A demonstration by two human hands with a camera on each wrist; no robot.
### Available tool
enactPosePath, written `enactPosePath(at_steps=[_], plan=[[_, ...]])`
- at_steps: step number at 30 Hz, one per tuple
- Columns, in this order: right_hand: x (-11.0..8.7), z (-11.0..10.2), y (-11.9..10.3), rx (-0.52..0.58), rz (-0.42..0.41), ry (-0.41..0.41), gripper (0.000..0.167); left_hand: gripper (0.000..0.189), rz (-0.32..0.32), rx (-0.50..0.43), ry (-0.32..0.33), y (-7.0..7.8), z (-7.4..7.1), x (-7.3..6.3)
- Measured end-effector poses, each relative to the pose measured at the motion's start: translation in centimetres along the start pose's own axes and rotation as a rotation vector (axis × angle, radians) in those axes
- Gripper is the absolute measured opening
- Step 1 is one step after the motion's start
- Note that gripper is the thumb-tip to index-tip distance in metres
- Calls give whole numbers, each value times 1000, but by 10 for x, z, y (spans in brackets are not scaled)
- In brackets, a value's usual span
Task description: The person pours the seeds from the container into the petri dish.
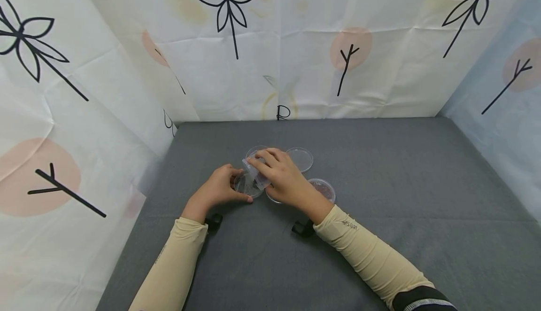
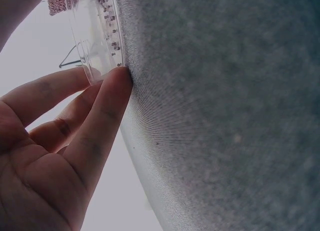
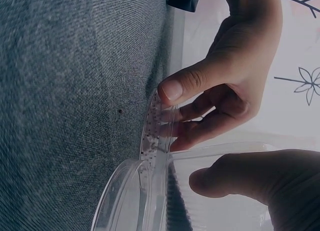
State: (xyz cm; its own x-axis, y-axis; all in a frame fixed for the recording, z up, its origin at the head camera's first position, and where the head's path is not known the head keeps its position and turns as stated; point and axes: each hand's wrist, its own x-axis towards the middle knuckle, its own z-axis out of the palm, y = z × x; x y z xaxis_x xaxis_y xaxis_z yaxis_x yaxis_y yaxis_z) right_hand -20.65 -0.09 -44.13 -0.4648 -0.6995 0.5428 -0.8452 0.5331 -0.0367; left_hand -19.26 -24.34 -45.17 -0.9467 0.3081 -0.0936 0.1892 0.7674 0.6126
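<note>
My left hand (image 1: 217, 190) holds a clear petri dish (image 1: 244, 186) by its rim, thumb on the near side and fingers on the far side. Small dark grains (image 3: 149, 141) lie in this dish, seen in the right wrist view. Over it, my right hand (image 1: 284, 178) grips a clear plastic box (image 1: 258, 175), tilted toward the left hand. In the right wrist view the right thumb (image 3: 212, 183) lies along the box's side. A mass of reddish-brown grains (image 2: 57, 2) shows at the top of the left wrist view.
Another round dish (image 1: 301, 159) lies behind the right hand, and one with darker contents (image 1: 324, 189) lies to its right. A further dish rim (image 1: 274, 201) peeks out beneath the right hand, and one more dish (image 1: 253, 150) sits behind the box. Grey cloth (image 1: 380, 254) covers the table.
</note>
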Motion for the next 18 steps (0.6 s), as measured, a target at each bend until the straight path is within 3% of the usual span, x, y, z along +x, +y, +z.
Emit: enactPosePath(at_steps=[18], plan=[[0, -1, -1, -8, 3, -4, 74, 99, -11, 5, -5, -1, 1, 1]])
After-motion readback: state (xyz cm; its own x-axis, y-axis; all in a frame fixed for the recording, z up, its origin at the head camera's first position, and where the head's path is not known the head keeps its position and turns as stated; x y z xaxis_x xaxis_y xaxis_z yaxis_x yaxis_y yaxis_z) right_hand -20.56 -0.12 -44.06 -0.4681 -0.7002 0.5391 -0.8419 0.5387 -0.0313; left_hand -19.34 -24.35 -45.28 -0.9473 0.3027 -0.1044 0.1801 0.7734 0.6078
